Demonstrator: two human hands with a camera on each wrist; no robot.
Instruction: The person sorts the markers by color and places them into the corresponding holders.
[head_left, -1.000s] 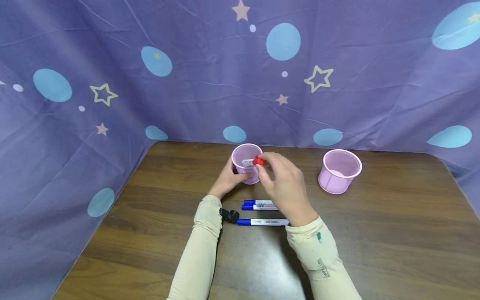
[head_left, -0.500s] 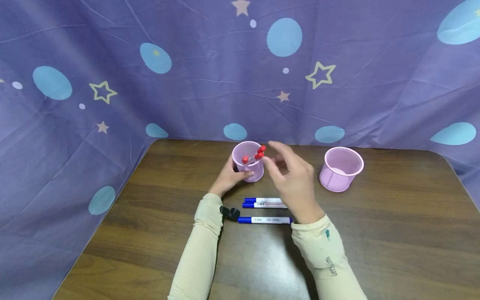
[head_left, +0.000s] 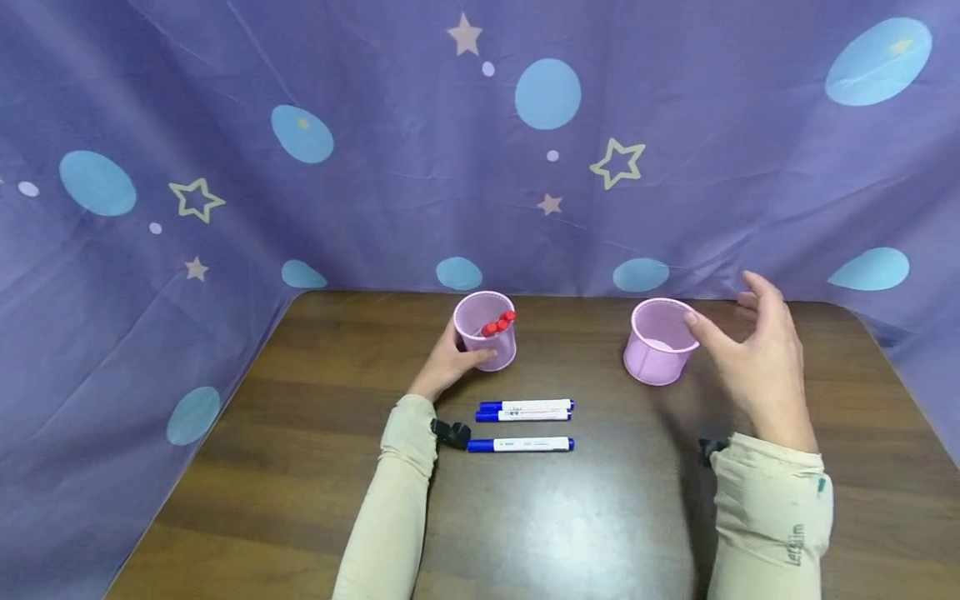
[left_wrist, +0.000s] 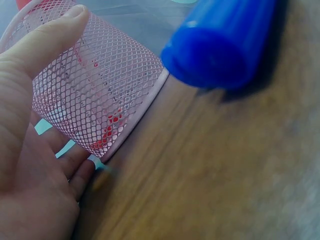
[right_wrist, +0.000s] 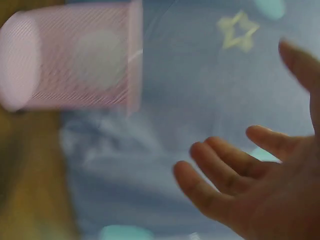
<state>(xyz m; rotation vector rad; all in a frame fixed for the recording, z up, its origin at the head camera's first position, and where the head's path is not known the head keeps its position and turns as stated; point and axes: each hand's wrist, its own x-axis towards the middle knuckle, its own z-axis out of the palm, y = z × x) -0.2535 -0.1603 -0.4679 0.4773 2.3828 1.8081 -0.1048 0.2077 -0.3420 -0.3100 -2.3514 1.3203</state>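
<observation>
At the table's right side, right hand [head_left: 753, 358] has left the left mesh cup [head_left: 485, 330] and opens beside the right mesh cup [head_left: 659, 342], empty. Left hand [head_left: 448, 367] grips left cup; red-capped markers [head_left: 498, 324] now inside, barrels hidden. Right-wrist view blurred

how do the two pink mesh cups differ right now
The left cup holds red-capped markers; no markers show in the right cup. The left hand has its grip round the left cup, while the right hand is open beside the right cup, seemingly not gripping it. The left cup stands behind the blue-capped markers; the right cup stands off to their right. Both are pink mesh, upright on the table.
</observation>
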